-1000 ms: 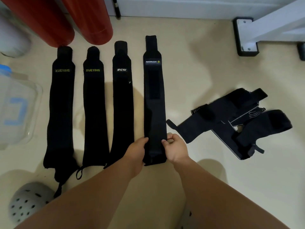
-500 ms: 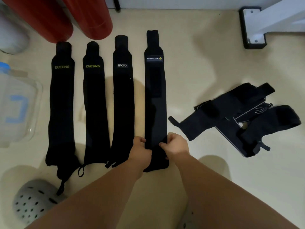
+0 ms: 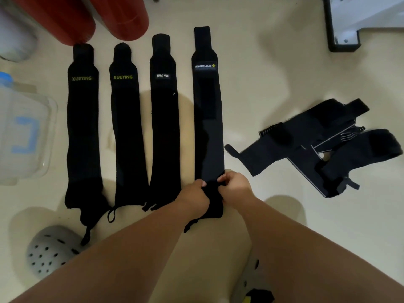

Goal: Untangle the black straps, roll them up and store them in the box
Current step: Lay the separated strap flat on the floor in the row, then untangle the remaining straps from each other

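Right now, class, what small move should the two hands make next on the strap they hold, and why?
Probably roll the near end one turn toward the label: the left hand and right hand pinch the MANUEKLEAR strap there, and the rest lies flat.

Four black straps [image 3: 83,132] lie in a row beside one tangled heap [image 3: 317,145], two red cylinders [image 3: 122,16], one clear box [image 3: 50,119] and two grey clogs [image 3: 50,250].
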